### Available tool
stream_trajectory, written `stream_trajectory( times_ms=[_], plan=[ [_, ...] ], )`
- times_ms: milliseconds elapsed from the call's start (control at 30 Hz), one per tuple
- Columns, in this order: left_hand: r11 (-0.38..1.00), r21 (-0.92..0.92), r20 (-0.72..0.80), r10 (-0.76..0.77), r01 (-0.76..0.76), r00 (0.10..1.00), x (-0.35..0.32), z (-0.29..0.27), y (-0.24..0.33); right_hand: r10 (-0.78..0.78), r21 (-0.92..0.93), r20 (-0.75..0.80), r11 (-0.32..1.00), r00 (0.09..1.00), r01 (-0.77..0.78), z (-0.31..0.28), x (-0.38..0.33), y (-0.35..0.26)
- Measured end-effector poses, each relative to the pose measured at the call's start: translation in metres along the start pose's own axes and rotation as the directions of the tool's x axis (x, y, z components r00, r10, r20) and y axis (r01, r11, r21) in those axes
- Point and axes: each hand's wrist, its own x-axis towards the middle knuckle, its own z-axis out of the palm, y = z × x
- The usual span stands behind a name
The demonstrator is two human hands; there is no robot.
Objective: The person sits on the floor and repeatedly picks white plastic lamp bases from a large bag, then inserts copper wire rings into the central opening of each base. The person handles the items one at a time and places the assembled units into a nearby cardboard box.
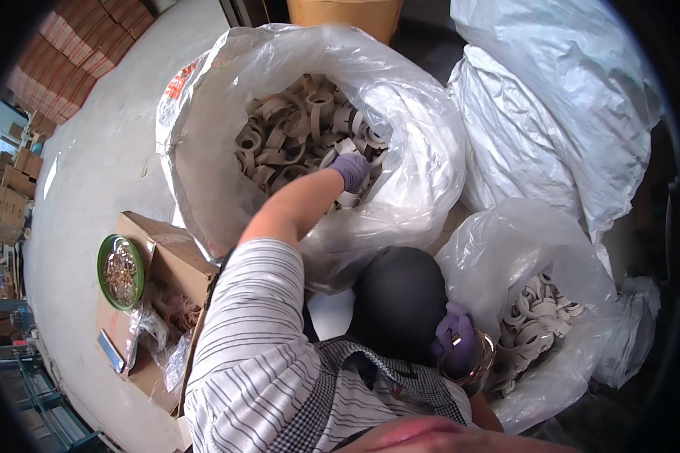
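Our left hand (351,170), in a purple-grey glove, reaches down inside the large bag (204,128), a wide-mouthed sack of clear and white plastic. Its fingers point down among the grey-brown ring pieces (283,124) that fill the bottom of the large bag. A pale piece (345,147) lies right at the fingertips; the fingers are partly hidden, so we cannot tell how far they are open or whether they grip it.

Our right hand (459,340), in a purple glove, is below and to the right of the large bag, just beside our dark-covered knee (400,302). Its fingers look bent; we cannot tell whether it has hold of anything. Shiny gold-coloured loops (485,356) circle around the wrist end of it.

Lower right of the large bag stands a smaller bag (487,234) of clear plastic, with whitish curved pieces (536,321) inside. To the right of the large bag we see bulky white sacks (514,128), and behind it an orange-tan container (347,16). Lower left of the large bag is an open cardboard box (170,245), with a green-rimmed dish (121,272) of small gold-coloured bits and a flat phone-like object (110,350) at its left side.
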Motion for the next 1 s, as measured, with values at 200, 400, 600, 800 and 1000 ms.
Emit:
stream_trajectory(
  times_ms=[200, 400, 600, 800, 1000],
  plan=[
    [0.938, -0.315, 0.233, -0.069, 0.142, 0.970, -0.058, -0.040, -0.006, -0.009, -0.044, 0.089, 0.999, 0.996, 0.013, 0.003, 0.005, 0.000],
    [0.810, -0.545, 0.209, -0.117, 0.215, 0.971, -0.077, -0.047, -0.017, -0.054, -0.003, 0.125, 0.998, 0.991, 0.055, -0.006, 0.004, 0.007],
    [0.151, -0.966, 0.207, -0.037, 0.210, 0.978, -0.118, -0.038, -0.058, -0.044, 0.047, 0.112, 0.998, 0.993, 0.038, -0.010, 0.004, 0.005],
    [-0.502, -0.821, -0.229, -0.146, -0.271, 0.962, -0.199, -0.073, -0.076, 0.028, 0.045, 0.052, 0.999, 0.998, -0.030, 0.003, 0.005, -0.001],
    [0.429, -0.813, -0.561, -0.394, -0.394, 0.728, -0.290, -0.120, 0.074, 0.126, 0.061, 0.193, 0.988, 0.973, -0.140, 0.019, 0.022, -0.024]
  ],
)
